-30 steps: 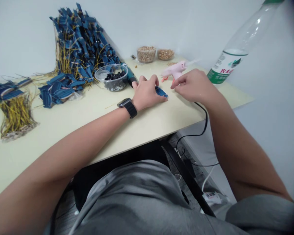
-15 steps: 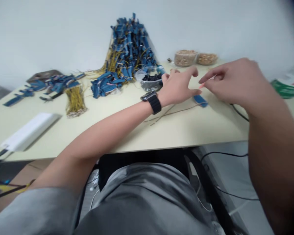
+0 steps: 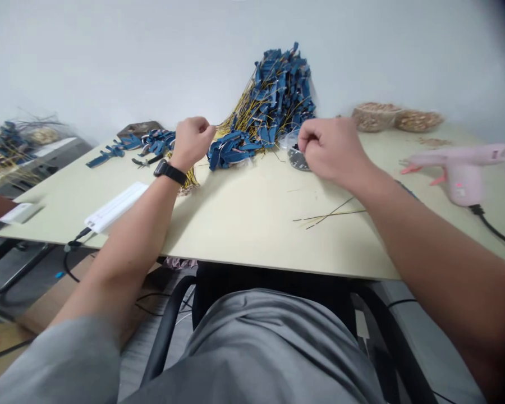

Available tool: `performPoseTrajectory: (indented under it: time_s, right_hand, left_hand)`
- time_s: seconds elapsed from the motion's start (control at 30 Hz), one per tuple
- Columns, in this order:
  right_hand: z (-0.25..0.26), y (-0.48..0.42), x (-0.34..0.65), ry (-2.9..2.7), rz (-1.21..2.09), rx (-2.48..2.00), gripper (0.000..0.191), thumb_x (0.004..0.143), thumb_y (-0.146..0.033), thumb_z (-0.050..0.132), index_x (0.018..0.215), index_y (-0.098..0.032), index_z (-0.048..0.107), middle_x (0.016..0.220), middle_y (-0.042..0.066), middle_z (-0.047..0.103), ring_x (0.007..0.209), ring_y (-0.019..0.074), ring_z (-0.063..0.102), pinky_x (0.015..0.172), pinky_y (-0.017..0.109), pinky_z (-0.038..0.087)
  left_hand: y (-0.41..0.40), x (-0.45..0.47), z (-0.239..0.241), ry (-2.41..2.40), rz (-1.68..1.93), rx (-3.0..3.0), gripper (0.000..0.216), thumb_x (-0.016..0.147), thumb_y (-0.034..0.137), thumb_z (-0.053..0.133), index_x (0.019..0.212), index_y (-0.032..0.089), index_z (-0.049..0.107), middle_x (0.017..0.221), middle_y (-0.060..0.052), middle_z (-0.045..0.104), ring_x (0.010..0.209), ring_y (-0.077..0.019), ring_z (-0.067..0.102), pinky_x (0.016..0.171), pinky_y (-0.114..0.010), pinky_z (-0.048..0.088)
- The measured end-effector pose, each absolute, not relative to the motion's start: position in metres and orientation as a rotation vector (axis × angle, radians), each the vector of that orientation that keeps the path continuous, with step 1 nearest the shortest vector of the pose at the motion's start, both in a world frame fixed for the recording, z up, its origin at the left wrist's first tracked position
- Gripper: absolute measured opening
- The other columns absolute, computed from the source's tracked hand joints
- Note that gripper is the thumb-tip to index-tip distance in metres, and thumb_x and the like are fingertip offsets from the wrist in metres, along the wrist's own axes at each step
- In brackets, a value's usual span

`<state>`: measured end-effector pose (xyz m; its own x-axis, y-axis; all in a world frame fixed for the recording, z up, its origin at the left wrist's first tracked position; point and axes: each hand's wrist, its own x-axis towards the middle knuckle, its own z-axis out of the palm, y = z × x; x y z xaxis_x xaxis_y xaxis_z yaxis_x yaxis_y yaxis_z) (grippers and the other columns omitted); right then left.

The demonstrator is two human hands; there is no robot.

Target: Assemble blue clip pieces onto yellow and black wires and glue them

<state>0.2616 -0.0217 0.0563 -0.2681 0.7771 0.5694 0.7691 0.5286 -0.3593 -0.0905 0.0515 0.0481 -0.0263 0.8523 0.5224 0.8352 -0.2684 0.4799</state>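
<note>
My left hand (image 3: 192, 141), with a black watch on the wrist, is raised above the bundle of short yellow wires (image 3: 191, 182). Its fingers are curled together, and whatever they pinch is too small to make out. My right hand (image 3: 332, 147) is closed at the near right side of the clear bowl (image 3: 298, 160) of small black pieces, its fingertips by the rim. What it holds, if anything, is hidden. Under my right forearm lie thin wires (image 3: 326, 216), and part of a blue piece (image 3: 406, 189) shows beyond it.
A pink glue gun (image 3: 463, 171) stands at the right with its cord trailing off. Blue fabric pieces on yellow stems (image 3: 281, 92) are heaped against the wall. Two tubs of tan bits (image 3: 376, 118) stand behind. A white power strip (image 3: 116, 206) lies at the left.
My hands have moved apart: the left went leftward to the yellow wires, the right left the blue piece for the bowl. Both have closed. The view has turned left, and the glue gun shows.
</note>
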Motion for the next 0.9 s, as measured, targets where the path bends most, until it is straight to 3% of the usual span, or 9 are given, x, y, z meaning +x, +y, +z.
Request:
performPoseTrajectory:
  time_s: [0.13, 0.27, 0.37, 0.47, 0.67, 0.77, 0.9]
  right_hand:
    - [0.028, -0.017, 0.269, -2.099, 0.171, -1.188, 0.028, 0.087, -0.006, 0.066, 0.074, -0.032, 0.066, 0.081, 0.002, 0.079, 0.088, 0.0307, 0.076, 0.093, 0.049, 0.057]
    - [0.019, -0.021, 0.266, -2.112, 0.267, -1.224, 0.028, 0.086, -0.007, 0.070, 0.073, -0.032, 0.069, 0.076, 0.002, 0.075, 0.087, 0.0321, 0.077, 0.094, 0.051, 0.060]
    - [0.021, -0.027, 0.260, -2.154, 0.324, -1.249, 0.027, 0.087, -0.007, 0.071, 0.074, -0.031, 0.072, 0.077, 0.003, 0.075, 0.089, 0.0322, 0.078, 0.096, 0.051, 0.060]
    - [0.026, -0.034, 0.255, -2.176, 0.374, -1.266, 0.025, 0.090, -0.012, 0.072, 0.075, -0.032, 0.076, 0.081, 0.005, 0.077, 0.094, 0.0338, 0.080, 0.100, 0.053, 0.062]
    - [0.028, -0.039, 0.255, -2.158, 0.356, -1.294, 0.024, 0.100, -0.023, 0.075, 0.082, -0.032, 0.088, 0.087, 0.007, 0.083, 0.094, 0.0355, 0.080, 0.099, 0.055, 0.062]
    - [0.026, -0.039, 0.255, -2.171, 0.357, -1.296, 0.021, 0.103, -0.032, 0.078, 0.088, -0.032, 0.093, 0.089, 0.008, 0.085, 0.095, 0.0365, 0.080, 0.097, 0.054, 0.062]
    - [0.025, -0.040, 0.256, -2.173, 0.377, -1.284, 0.021, 0.103, -0.035, 0.078, 0.089, -0.032, 0.093, 0.088, 0.008, 0.084, 0.095, 0.0368, 0.081, 0.097, 0.054, 0.062]
  left_hand:
    - [0.062, -0.110, 0.026, 1.756, 0.985, 2.292, 0.019, 0.097, 0.045, 0.088, 0.104, 0.027, 0.085, 0.124, -0.006, 0.095, 0.121, -0.0302, 0.072, 0.119, -0.052, 0.056]
    - [0.060, -0.089, 0.012, 1.761, 0.827, 2.429, 0.025, 0.099, 0.047, 0.088, 0.115, 0.028, 0.095, 0.145, -0.012, 0.095, 0.151, -0.0468, 0.070, 0.137, -0.071, 0.043]
    - [0.052, -0.074, 0.009, 1.770, 0.803, 2.435, 0.024, 0.102, 0.049, 0.089, 0.109, 0.027, 0.095, 0.143, -0.015, 0.095, 0.161, -0.0514, 0.062, 0.139, -0.075, 0.034]
    - [0.043, -0.071, 0.015, 1.722, 0.919, 2.421, 0.030, 0.106, 0.059, 0.088, 0.104, 0.030, 0.096, 0.141, -0.008, 0.095, 0.157, -0.0445, 0.059, 0.139, -0.074, 0.033]
    - [0.035, -0.060, 0.021, 1.335, 0.708, 2.359, 0.018, 0.084, 0.053, 0.095, 0.088, 0.035, 0.096, 0.106, -0.004, 0.098, 0.113, -0.0353, 0.086, 0.117, -0.055, 0.063]
    - [0.030, -0.046, 0.019, 1.251, 0.514, 2.419, 0.019, 0.084, 0.055, 0.098, 0.090, 0.037, 0.098, 0.101, -0.001, 0.098, 0.115, -0.0348, 0.090, 0.120, -0.049, 0.065]
    - [0.023, -0.056, 0.036, 1.329, 0.579, 2.463, 0.029, 0.093, 0.064, 0.094, 0.102, 0.036, 0.099, 0.117, -0.003, 0.098, 0.125, -0.0339, 0.086, 0.117, -0.048, 0.063]
